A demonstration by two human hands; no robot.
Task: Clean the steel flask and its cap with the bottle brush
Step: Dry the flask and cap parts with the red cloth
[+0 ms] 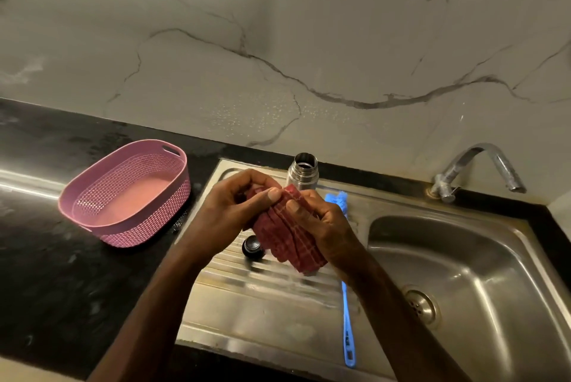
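Hands raised over draining board, left hand [234, 205] and right hand [321, 221] each in closed grip on red cloth [287, 239].

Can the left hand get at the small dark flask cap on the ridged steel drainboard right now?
Probably not yet: left hand and right hand both grip the red checked cloth; the cap lies uncovered just below.

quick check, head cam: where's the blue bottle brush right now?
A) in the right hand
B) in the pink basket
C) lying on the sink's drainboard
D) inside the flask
C: the bottle brush lies flat on the ribbed drainboard, untouched, while the left hand and the right hand both grip a red checked cloth.
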